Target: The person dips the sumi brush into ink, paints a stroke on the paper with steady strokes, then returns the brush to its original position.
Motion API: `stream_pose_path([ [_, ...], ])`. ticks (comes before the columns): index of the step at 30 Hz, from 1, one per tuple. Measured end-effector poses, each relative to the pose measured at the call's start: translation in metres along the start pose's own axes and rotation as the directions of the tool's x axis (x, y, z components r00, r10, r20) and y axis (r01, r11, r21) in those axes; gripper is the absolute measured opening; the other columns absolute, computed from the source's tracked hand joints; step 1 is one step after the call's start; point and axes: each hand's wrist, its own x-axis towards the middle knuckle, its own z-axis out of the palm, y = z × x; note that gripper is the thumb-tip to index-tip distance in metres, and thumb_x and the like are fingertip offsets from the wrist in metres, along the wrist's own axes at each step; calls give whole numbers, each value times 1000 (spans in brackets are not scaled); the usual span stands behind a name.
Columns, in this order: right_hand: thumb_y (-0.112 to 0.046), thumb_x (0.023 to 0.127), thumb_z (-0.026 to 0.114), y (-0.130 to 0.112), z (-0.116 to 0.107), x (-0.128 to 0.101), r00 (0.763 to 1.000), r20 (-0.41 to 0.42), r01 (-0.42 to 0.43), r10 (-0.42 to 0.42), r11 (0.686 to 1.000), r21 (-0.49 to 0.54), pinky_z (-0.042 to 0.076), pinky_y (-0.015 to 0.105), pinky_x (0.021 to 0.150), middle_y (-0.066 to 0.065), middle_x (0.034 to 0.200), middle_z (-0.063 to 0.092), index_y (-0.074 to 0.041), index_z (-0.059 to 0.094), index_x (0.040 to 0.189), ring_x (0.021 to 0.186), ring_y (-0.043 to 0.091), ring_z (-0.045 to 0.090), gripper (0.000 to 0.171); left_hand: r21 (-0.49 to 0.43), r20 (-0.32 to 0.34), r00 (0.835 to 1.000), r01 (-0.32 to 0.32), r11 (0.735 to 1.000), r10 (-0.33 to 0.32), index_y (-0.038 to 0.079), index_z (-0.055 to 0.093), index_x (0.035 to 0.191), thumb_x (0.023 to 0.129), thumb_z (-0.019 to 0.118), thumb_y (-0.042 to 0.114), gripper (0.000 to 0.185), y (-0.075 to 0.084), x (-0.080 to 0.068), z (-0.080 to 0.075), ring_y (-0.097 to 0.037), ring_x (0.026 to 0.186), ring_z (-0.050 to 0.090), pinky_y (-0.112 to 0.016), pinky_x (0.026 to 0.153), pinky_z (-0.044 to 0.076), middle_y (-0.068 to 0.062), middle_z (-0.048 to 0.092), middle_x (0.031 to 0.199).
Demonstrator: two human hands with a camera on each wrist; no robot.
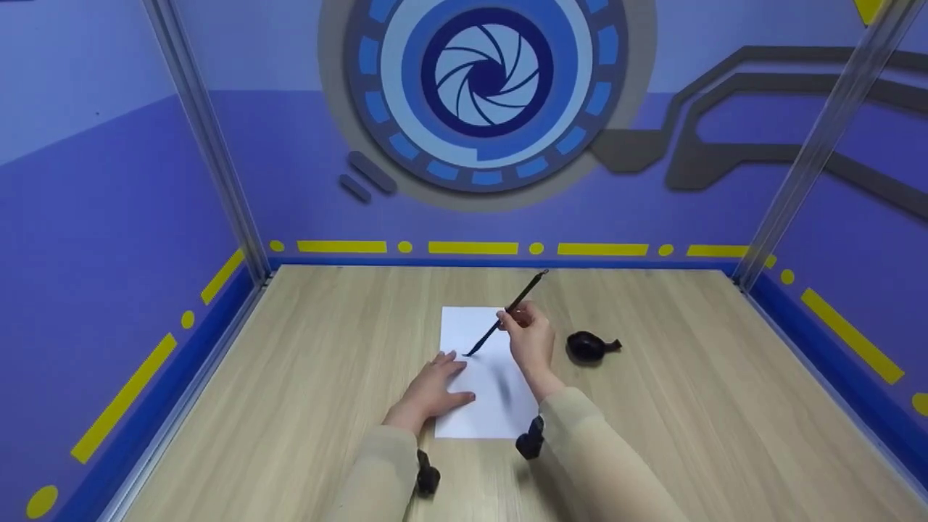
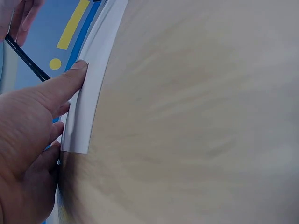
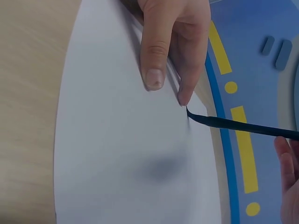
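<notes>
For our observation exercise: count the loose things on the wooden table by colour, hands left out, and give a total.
White: 1, the sheet of paper.
Black: 2, the brush held by the right hand, and the ink dish beside the paper.
Total: 3.

Black ink dish [image 1: 589,346] just right of paper [image 1: 478,406]

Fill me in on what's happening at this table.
A person is working with a brush on a white sheet of paper lying on the wooden table. The right hand grips the brush, its dark tip touching the sheet. The left hand presses the paper flat. A small black dish sits to the right.
</notes>
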Motion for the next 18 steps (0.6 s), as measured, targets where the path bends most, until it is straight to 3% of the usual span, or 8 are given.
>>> stream_pose_path([
  [8, -15, 94, 77, 1, -1, 0, 1000, 12, 8, -8, 998, -58, 60, 25, 72, 12, 90, 78, -8, 72, 97, 77, 22, 77, 10, 3, 5, 1000, -9, 1000, 9, 2, 57, 144, 92, 77, 33, 64, -1, 1, 0, -43, 155, 29, -60, 127, 29, -20, 41, 163],
  [18, -12, 94, 75, 5, -2, 1, 999, 16, 32, -30, 996, -84, 58, 24, 70, 13, 87, 78, -6, 70, 95, 75, 21, 76, 8, -4, 11, 1000, 0, 1000, 0, 1, 57, 144, 92, 77, 32, 64, -1, 2, 0, -42, 156, 28, -60, 128, 27, -21, 41, 162],
])
